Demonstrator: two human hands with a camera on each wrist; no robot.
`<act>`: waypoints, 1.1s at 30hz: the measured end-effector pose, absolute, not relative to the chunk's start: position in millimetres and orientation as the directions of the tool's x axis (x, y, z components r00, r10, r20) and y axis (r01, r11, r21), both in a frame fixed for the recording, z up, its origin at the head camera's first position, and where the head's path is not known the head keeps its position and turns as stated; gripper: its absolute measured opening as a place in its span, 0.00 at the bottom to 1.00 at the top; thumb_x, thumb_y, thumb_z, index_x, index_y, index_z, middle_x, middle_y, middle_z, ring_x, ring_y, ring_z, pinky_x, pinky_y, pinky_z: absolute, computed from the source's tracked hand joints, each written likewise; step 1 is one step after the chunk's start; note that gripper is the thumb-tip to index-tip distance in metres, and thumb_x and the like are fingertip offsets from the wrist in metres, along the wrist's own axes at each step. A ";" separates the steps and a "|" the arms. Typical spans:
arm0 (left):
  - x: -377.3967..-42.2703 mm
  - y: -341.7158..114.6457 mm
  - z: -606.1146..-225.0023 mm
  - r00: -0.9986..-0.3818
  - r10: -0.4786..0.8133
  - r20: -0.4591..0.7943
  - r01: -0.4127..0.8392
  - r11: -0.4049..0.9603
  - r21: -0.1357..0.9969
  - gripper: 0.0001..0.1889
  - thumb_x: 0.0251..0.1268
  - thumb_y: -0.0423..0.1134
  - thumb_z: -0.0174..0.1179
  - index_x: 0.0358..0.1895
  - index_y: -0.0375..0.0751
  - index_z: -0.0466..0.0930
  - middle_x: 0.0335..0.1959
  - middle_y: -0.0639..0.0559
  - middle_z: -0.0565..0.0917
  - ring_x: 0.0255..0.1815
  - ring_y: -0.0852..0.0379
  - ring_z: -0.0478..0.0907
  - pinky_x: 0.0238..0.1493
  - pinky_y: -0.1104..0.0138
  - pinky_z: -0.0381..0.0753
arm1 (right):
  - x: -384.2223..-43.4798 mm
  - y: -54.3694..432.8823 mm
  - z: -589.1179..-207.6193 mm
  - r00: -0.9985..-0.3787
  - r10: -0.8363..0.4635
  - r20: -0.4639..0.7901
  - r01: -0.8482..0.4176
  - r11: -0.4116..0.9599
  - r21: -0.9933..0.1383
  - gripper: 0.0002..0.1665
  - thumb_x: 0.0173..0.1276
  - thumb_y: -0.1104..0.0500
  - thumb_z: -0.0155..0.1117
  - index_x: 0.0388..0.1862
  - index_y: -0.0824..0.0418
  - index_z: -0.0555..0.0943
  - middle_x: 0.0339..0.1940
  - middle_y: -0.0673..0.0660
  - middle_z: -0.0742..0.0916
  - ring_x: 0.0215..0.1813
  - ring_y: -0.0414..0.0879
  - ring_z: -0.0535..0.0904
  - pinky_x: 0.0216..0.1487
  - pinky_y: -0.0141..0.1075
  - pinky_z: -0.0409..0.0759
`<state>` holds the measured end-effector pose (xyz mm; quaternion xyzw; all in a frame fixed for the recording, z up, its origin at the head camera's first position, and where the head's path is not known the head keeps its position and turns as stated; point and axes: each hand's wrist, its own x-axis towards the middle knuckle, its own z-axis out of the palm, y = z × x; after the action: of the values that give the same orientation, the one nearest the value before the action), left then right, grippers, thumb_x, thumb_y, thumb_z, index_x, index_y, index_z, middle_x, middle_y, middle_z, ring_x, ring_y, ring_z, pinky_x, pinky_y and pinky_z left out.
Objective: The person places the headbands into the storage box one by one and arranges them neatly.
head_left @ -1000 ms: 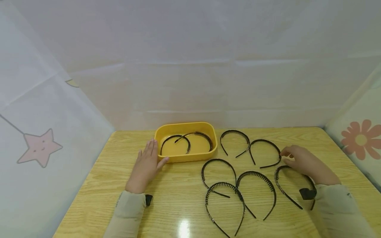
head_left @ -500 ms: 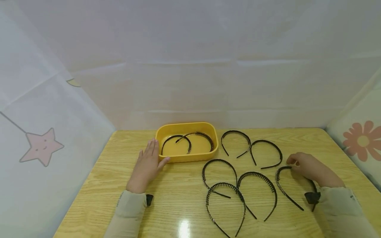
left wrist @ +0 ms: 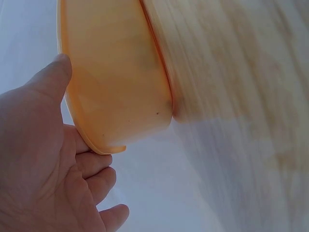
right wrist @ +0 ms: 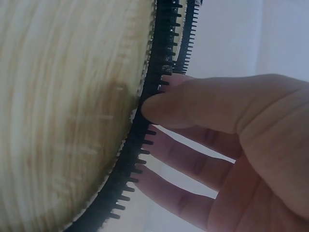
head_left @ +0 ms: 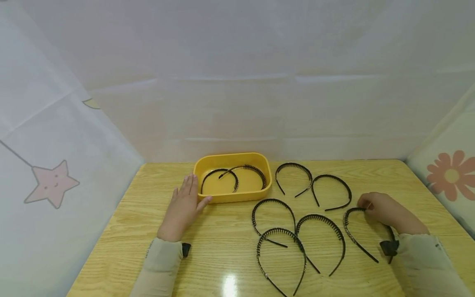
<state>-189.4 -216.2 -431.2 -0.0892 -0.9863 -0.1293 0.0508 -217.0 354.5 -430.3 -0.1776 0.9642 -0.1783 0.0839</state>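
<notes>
My left hand [head_left: 180, 208] rests at the left end of a yellow plastic box [head_left: 233, 198], fingers along its side and thumb at the front corner. In the left wrist view the thumb and fingertips touch the rim of the box [left wrist: 118, 72]. Two black toothed headbands lie inside, one left [head_left: 220, 169] and one right [head_left: 261, 173]. At the far right my right hand [head_left: 387, 211] pinches the top of a black headband [head_left: 357, 242] lying on the table. In the right wrist view, the thumb presses this toothed headband [right wrist: 137, 130] against the fingers behind it.
Several other black headbands lie on the wooden table [head_left: 215, 247]: two behind, including one [head_left: 293, 164] right of the box, and a front cluster with overlapping bands, the nearest headband [head_left: 261, 268] among them. A white cloth wall [head_left: 237, 103] stands behind the table.
My right hand has moved from beside the back-right headband down and right to the far-right one, and its fingers have closed on it. The left hand stays at the box.
</notes>
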 end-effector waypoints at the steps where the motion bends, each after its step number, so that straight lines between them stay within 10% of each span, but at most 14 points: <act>1: -189.2 -216.2 -431.0 -0.978 0.164 0.129 0.192 0.950 0.245 0.45 0.78 0.60 0.49 0.79 0.25 0.46 0.81 0.31 0.48 0.82 0.35 0.44 0.76 0.36 0.46 | -216.9 354.4 -430.3 -0.923 -0.373 -0.096 -0.313 0.873 -0.374 0.12 0.58 0.77 0.62 0.37 0.65 0.84 0.34 0.55 0.86 0.38 0.55 0.82 0.41 0.54 0.81; 33: -189.4 -216.1 -434.5 -0.978 0.168 0.126 0.196 0.946 0.258 0.46 0.79 0.60 0.47 0.79 0.25 0.45 0.81 0.31 0.47 0.82 0.35 0.43 0.76 0.36 0.45 | -205.0 357.8 -404.0 -0.920 -0.392 -0.001 -0.360 0.844 -0.397 0.10 0.66 0.72 0.66 0.45 0.65 0.83 0.42 0.60 0.87 0.42 0.57 0.84 0.37 0.49 0.84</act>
<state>-189.4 -216.1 -434.5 -0.0923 -0.9851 -0.1356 0.0513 -205.0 357.8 -404.0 -0.1959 0.9594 -0.1988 0.0411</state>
